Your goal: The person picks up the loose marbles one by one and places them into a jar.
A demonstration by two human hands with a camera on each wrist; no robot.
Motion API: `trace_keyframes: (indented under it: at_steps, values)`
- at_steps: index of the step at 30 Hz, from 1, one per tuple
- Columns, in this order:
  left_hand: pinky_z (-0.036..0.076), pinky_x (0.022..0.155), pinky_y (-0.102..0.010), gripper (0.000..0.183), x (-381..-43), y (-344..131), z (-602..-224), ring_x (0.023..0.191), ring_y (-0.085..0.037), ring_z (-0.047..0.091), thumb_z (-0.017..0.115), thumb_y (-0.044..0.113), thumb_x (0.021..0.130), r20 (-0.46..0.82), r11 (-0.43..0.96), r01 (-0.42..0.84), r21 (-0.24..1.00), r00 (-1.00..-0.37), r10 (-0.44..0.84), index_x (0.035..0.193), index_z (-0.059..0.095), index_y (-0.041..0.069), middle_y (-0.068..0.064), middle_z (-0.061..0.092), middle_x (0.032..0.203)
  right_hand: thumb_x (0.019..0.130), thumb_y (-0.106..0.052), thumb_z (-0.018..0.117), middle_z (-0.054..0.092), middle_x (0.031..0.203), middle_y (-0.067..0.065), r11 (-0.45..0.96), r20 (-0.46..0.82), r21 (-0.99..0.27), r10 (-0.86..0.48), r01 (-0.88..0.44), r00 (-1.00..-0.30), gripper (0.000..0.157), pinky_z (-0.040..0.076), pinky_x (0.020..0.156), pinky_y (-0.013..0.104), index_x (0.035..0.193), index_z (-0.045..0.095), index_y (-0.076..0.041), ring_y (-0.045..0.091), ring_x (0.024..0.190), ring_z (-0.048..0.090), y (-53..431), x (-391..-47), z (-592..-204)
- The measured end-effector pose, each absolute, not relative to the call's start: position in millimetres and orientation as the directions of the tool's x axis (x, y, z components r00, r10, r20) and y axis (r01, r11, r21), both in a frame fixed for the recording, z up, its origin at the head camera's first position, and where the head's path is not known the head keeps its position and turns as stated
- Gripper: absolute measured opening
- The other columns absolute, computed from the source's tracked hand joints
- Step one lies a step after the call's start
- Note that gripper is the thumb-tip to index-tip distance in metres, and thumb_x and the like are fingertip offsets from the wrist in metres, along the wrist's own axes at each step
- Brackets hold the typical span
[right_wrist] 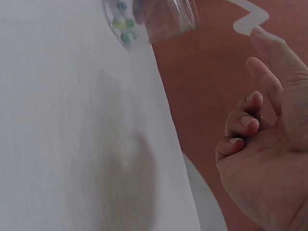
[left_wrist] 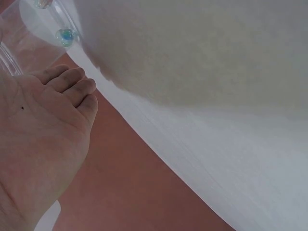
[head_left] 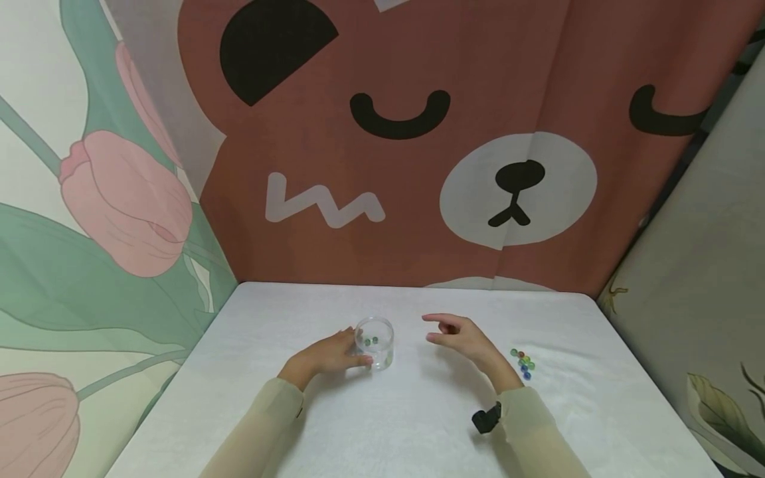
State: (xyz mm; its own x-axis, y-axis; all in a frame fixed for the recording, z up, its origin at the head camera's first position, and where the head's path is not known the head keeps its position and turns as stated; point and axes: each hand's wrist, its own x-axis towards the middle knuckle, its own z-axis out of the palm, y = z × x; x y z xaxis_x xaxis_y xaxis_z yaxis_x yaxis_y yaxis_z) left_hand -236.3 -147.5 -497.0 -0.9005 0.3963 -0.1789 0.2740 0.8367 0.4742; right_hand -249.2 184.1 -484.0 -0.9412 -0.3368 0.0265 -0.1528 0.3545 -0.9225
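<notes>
A clear round plastic jar point(head_left: 383, 359) stands upright on the table, with several glass marbles point(right_wrist: 126, 23) at its bottom. My left hand point(head_left: 327, 354) holds the jar from the left side, thumb at the front and fingers behind. In the left wrist view its palm point(left_wrist: 43, 125) shows beside the jar wall. To the right of the jar, my right hand point(head_left: 469, 338) hovers over the cloth with nothing in it. Its index finger and thumb reach toward the jar, apart from each other, while the other fingers curl loosely in the right wrist view.
Several loose marbles point(head_left: 524, 362), in green, red, yellow and blue, lie in a cluster right of my right forearm. White cloth point(head_left: 418, 431) covers the table. A printed bear curtain point(head_left: 412, 252) hangs behind the far edge, with a flowered curtain point(head_left: 131, 219) at left.
</notes>
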Motion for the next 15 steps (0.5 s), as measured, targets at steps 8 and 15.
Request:
trace_keyframes:
  at_steps: [8, 15]
  values:
    - [0.025, 0.122, -0.055, 0.096, -234.2, -147.9, -494.8, 0.152, -0.038, 0.025, 0.062, 0.065, 0.091, -0.191, 0.841, 0.253, 0.478, -0.905, 0.381, 0.16, 0.028, 0.007, -0.02, 0.029, 0.164, 0.087, -0.031, 0.081, 0.047, 0.089, 0.005, 0.379, 0.004, -0.915, -0.326, -0.135, -0.945, 0.052, 0.04, 0.066, 0.026, 0.135, 0.066, -0.015, 0.019, 0.085, 0.044, 223.5, -241.8, -480.8]
    - [0.025, 0.122, -0.055, 0.096, -233.7, -148.6, -494.1, 0.152, -0.038, 0.025, 0.061, 0.067, 0.091, -0.19, 0.842, 0.256, 0.476, -0.904, 0.382, 0.16, 0.029, 0.008, -0.02, 0.029, 0.163, 0.088, -0.032, 0.08, 0.051, 0.094, 0.007, 0.434, 0.002, -0.89, -0.307, -0.142, -0.952, 0.051, 0.044, 0.069, 0.027, 0.134, 0.066, -0.016, 0.021, 0.088, 0.048, 256.5, -234.4, -481.1]
